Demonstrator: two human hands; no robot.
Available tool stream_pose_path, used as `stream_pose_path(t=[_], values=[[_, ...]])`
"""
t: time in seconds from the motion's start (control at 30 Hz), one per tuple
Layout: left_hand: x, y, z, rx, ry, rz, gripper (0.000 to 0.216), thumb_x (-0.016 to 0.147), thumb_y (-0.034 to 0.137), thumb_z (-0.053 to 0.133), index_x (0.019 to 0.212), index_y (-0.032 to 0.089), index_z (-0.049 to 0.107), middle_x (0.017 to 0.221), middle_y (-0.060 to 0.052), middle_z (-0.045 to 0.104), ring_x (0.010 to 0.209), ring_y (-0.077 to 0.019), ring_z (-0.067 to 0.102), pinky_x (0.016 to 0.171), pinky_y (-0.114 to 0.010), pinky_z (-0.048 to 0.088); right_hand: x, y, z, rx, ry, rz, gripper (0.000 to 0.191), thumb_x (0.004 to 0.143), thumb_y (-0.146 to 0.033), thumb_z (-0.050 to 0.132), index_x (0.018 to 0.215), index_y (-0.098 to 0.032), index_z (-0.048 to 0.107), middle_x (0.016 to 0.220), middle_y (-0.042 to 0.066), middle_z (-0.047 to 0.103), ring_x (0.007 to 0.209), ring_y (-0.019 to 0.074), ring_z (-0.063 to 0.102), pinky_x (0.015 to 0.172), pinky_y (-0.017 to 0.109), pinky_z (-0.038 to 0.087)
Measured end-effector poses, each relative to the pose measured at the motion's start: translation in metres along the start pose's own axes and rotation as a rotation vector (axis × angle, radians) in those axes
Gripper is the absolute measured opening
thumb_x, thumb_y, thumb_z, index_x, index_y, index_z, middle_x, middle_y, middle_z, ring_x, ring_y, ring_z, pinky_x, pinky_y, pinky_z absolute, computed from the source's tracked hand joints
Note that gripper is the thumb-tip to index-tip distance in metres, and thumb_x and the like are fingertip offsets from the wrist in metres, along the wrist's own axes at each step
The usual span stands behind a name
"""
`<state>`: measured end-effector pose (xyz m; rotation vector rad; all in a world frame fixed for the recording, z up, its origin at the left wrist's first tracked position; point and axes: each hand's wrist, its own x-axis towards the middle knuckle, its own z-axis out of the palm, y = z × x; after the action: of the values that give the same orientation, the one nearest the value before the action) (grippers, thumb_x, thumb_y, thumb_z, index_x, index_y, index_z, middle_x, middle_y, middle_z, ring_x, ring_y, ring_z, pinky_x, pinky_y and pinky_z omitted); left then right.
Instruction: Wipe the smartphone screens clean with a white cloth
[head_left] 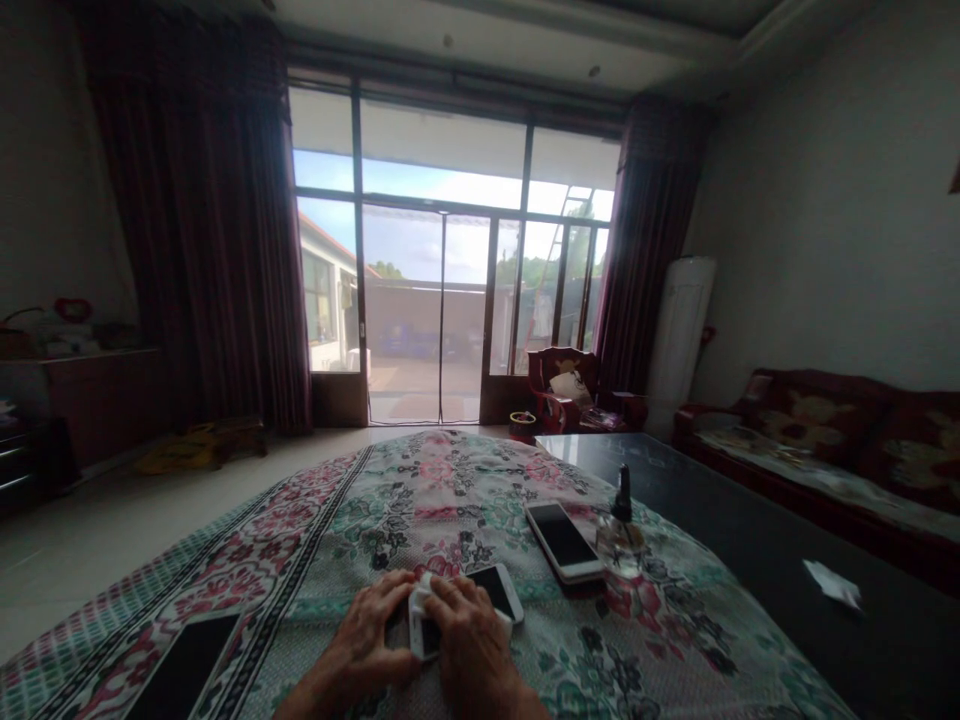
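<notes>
A white-edged smartphone (426,640) lies between my hands, low in the middle of the head view. My left hand (366,628) grips its left side, thumb at the near edge and fingers at the far end. With bent fingers, my right hand (474,640) presses a crumpled white tissue (423,592) onto it. Just beyond my right fingers another white phone (496,586) shows, partly covered by that hand. Further right are a white smartphone (564,540), screen up, and a clear glass bottle (621,548) with a black dropper-like top. At lower left rests a dark-screened phone (184,665).
A flowered cloth (360,520) covers the table under everything. To the right stands a dark glossy table (720,540) with a crumpled white paper (834,584) on it. Beyond are a wooden chair (541,375), a sofa (862,440) and glass doors (424,310).
</notes>
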<state>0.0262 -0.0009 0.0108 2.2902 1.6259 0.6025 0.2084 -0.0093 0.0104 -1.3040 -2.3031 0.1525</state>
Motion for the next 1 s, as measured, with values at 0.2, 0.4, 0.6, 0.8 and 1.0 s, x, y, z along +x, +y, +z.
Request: stream_pose_path(t=[0.2, 0.4, 0.6, 0.8, 1.0], values=[[-0.003, 0.008, -0.009, -0.052, -0.042, -0.018, 0.072, 0.056, 0.024, 0.068, 0.126, 0.020, 0.057, 0.141, -0.010, 0.048, 0.132, -0.0308, 0.039, 0.112, -0.041, 0.029, 0.002, 0.025, -0.017, -0.122, 0.098, 0.272, 0.045, 0.089, -0.011, 0.034, 0.124, -0.022, 0.059, 0.134, 0.003, 0.055, 0.124, 0.0229, 0.044, 0.103, 0.035, 0.031], [-0.003, 0.002, -0.006, -0.065, -0.037, -0.021, 0.073, 0.057, 0.026, 0.069, 0.128, 0.017, 0.055, 0.142, -0.011, 0.047, 0.133, -0.0310, 0.038, 0.112, -0.041, 0.028, 0.002, 0.025, -0.019, -0.164, 0.093, 0.315, 0.049, 0.086, -0.008, 0.033, 0.126, -0.020, 0.058, 0.137, 0.005, 0.051, 0.126, 0.0246, 0.041, 0.104, 0.036, 0.030], [-0.002, -0.003, -0.001, -0.038, -0.009, 0.021, 0.069, 0.058, 0.027, 0.070, 0.125, 0.019, 0.058, 0.141, -0.010, 0.049, 0.132, -0.0308, 0.040, 0.111, -0.041, 0.029, -0.004, -0.003, 0.002, -0.053, 0.011, 0.146, 0.045, 0.087, -0.016, 0.041, 0.129, -0.024, 0.054, 0.141, 0.002, 0.048, 0.128, 0.0257, 0.040, 0.105, 0.038, 0.029], [-0.001, -0.004, 0.001, -0.040, 0.015, 0.027, 0.068, 0.057, 0.025, 0.069, 0.124, 0.021, 0.058, 0.140, -0.009, 0.050, 0.131, -0.0305, 0.041, 0.111, -0.042, 0.030, -0.006, -0.005, 0.001, 0.005, 0.016, 0.111, 0.043, 0.086, -0.018, 0.044, 0.126, -0.026, 0.057, 0.139, 0.000, 0.049, 0.127, 0.0245, 0.041, 0.105, 0.037, 0.029], [-0.001, -0.008, 0.002, -0.065, 0.002, 0.024, 0.070, 0.057, 0.027, 0.070, 0.126, 0.023, 0.057, 0.141, -0.007, 0.048, 0.131, -0.0305, 0.040, 0.110, -0.039, 0.030, -0.003, 0.023, -0.019, -0.119, 0.092, 0.308, 0.046, 0.087, -0.008, 0.035, 0.123, -0.019, 0.060, 0.135, 0.004, 0.053, 0.124, 0.0237, 0.043, 0.103, 0.034, 0.030]])
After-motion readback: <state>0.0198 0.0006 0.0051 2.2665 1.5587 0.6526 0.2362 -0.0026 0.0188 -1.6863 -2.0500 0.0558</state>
